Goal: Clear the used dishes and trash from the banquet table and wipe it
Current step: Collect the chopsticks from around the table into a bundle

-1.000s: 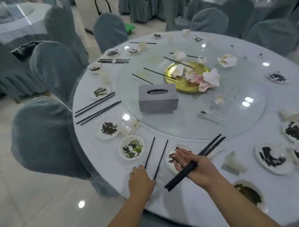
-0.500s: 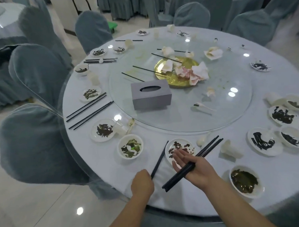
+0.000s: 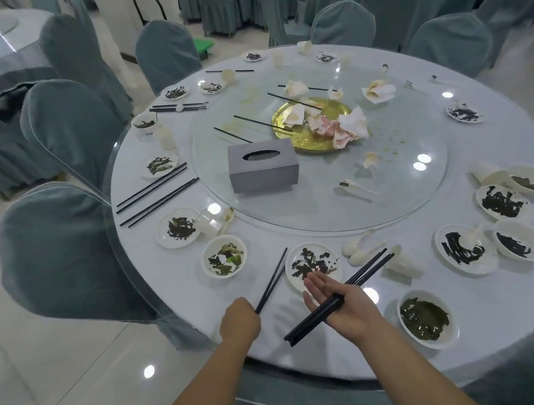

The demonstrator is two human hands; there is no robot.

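Note:
My left hand (image 3: 239, 322) grips the near ends of a pair of black chopsticks (image 3: 272, 278) that slant up over the white tablecloth (image 3: 295, 323). My right hand (image 3: 340, 306) holds a bundle of black chopsticks (image 3: 363, 271) across its palm, thumb over them, fingers stretched out over a small white plate (image 3: 313, 266) smeared with dark leftovers. Two white spoons (image 3: 358, 252) lie just beyond that plate. More black chopsticks (image 3: 155, 199) lie at the left edge of the table.
Several dirty plates and bowls ring the round table. A glass turntable (image 3: 290, 213) carries a grey tissue box (image 3: 262, 165), a gold plate (image 3: 316, 125) piled with crumpled napkins and loose chopsticks. Covered chairs (image 3: 56, 251) crowd the left and far sides.
My left hand has closed on the pair of chopsticks left of the plate and drawn their ends together. The view has pulled back and the right hand keeps its bundle.

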